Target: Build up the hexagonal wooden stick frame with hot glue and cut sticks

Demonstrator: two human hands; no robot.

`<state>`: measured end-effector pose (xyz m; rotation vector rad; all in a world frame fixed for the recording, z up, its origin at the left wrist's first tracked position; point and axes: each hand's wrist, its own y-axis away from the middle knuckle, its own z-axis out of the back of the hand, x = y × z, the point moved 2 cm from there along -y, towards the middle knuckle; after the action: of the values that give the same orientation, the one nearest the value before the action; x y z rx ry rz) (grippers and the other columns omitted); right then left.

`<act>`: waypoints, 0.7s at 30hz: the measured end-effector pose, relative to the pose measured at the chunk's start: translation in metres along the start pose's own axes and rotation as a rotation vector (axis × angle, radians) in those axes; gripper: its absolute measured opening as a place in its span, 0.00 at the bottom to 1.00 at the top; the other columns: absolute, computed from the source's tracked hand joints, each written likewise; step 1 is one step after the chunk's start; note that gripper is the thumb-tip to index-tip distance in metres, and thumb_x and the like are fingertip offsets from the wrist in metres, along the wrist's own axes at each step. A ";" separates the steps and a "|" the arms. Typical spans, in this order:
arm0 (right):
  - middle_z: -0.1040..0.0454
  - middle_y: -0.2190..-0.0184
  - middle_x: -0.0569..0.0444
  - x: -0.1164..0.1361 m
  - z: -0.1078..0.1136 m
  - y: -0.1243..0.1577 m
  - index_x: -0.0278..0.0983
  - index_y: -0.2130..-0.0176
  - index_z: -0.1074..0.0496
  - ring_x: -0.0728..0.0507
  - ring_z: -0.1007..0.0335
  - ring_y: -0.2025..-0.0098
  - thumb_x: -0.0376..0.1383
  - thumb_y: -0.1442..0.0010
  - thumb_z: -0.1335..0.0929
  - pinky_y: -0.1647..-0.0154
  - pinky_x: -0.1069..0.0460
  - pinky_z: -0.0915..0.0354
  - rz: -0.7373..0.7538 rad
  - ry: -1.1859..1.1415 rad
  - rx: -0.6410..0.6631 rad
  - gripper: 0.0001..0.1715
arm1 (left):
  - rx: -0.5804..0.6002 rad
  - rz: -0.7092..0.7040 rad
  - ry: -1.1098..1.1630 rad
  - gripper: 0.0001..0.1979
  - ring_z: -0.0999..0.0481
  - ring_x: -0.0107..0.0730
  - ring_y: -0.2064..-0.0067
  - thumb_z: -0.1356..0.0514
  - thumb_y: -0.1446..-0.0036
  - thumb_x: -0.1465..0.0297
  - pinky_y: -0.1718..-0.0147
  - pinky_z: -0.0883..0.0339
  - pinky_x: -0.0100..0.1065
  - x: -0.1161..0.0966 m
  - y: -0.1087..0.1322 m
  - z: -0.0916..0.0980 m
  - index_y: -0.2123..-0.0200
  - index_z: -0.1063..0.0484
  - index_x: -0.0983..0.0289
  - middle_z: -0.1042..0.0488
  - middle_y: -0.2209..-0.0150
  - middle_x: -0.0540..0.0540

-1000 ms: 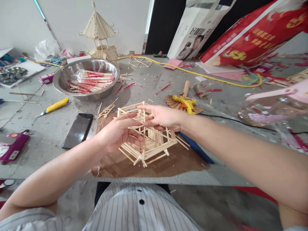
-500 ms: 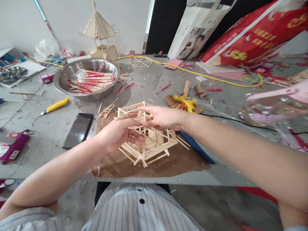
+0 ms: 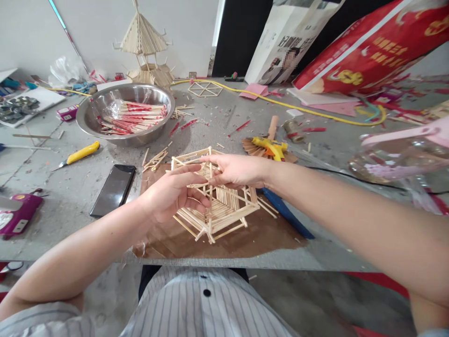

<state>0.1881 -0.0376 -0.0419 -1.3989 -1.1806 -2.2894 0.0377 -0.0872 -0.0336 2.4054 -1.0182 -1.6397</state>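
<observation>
Though spindly, hexagonal wooden frame [image 3: 228, 209].

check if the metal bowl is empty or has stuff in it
Not empty: the bowl holds a bundle of red-tipped sticks lying across its bottom, partly under clear plastic.

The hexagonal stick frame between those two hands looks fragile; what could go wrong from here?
1. Both the left hand and right hand grip thin sticks of the stick frame; squeezing too hard could probably snap one or pop a joint.
2. The frame appears tilted, one side lifted off the brown cardboard; a slip might drop and twist it.
3. The yellow glue gun lies just beyond the right wrist; a careless sweep might knock it.
</observation>
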 end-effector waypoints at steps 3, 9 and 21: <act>0.44 0.83 0.66 0.001 0.000 0.001 0.41 0.38 0.57 0.56 0.51 0.87 0.26 0.47 0.34 0.89 0.60 0.55 -0.002 0.022 0.001 0.44 | -0.001 -0.001 -0.007 0.21 0.26 0.29 0.77 0.45 0.48 0.76 0.78 0.32 0.33 0.000 0.000 -0.001 0.50 0.41 0.67 0.28 0.65 0.57; 0.41 0.84 0.65 0.004 0.001 0.003 0.39 0.38 0.56 0.55 0.46 0.88 0.26 0.47 0.34 0.89 0.59 0.51 -0.024 0.049 -0.018 0.43 | 0.021 -0.003 -0.026 0.22 0.26 0.29 0.76 0.45 0.49 0.75 0.77 0.32 0.32 0.000 0.000 -0.001 0.49 0.41 0.67 0.28 0.65 0.58; 0.43 0.84 0.66 0.000 -0.001 -0.001 0.38 0.41 0.50 0.57 0.53 0.87 0.24 0.50 0.33 0.88 0.60 0.58 0.014 0.029 -0.072 0.41 | 0.009 -0.004 -0.024 0.23 0.26 0.30 0.76 0.44 0.49 0.76 0.78 0.31 0.32 0.001 -0.002 0.000 0.49 0.43 0.67 0.28 0.63 0.59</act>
<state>0.1871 -0.0375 -0.0425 -1.3885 -1.0869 -2.3558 0.0382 -0.0863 -0.0350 2.4007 -1.0277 -1.6730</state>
